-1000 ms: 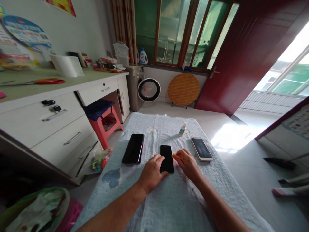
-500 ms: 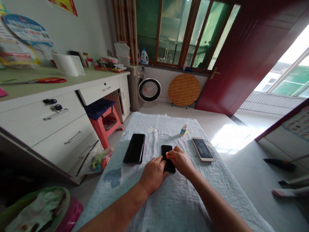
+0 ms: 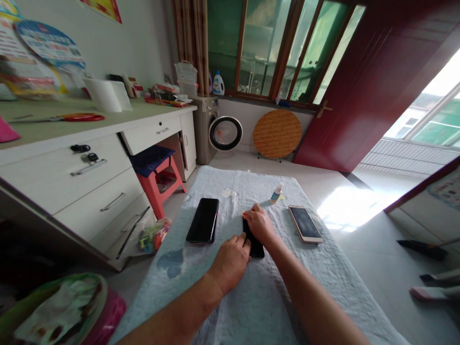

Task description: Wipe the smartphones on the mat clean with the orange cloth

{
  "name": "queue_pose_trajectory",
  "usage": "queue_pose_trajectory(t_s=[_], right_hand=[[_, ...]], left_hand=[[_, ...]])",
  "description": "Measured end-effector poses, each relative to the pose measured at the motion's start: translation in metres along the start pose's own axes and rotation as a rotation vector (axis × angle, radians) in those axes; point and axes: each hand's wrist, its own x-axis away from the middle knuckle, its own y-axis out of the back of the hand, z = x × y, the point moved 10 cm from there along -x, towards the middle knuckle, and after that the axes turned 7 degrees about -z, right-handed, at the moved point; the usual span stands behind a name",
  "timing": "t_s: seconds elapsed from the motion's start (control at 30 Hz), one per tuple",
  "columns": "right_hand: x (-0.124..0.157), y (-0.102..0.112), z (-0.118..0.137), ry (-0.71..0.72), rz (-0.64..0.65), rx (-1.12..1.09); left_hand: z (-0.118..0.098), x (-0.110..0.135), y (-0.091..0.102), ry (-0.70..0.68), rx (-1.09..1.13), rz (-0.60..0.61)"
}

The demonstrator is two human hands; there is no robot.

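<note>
- Half a second ago my right hand (image 3: pixel 260 224) was over the middle of the small black phone (image 3: pixel 257 248); now it has slid to the phone's far end, taking an orange cloth (image 3: pixel 245 215) with it.
- My left hand (image 3: pixel 233 258) has stayed at the phone's near left edge, and the phone lies flat on the cloth-covered table (image 3: pixel 251 306) as before.
- My right grip is pinched closed on the orange cloth, a bit of which pokes out past the fingertips at the phone's far left corner.
- My left grip is curved, fingers touching the phone's left side; whether it clasps the phone or only presses on it, I cannot tell.
- Left of the small black phone, well clear of my hands, lies a larger black phone (image 3: pixel 203 220); to its right, a gold-edged phone (image 3: pixel 305 224); beyond it and a little to the right, an upright spray bottle (image 3: pixel 276 193).
- My right hand hides the phone's far part, and my left fingers cover some of its near left side.
- Most of the orange cloth is tucked out of sight in my fingers.
- The bottle's label is too small to read, and both my forearms are cut off below.
</note>
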Motion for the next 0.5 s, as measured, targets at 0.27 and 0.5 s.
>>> queue_pose_trajectory(t_s=[0.27,0.5], right_hand=[[0.000,0.001,0.005,0.083,0.002,0.009],[0.005,0.014,-0.028,-0.002,-0.009,0.028]], left_hand=[[0.001,0.000,0.000,0.030,0.017,0.009],[-0.001,0.001,0.001,0.011,0.026,-0.019]])
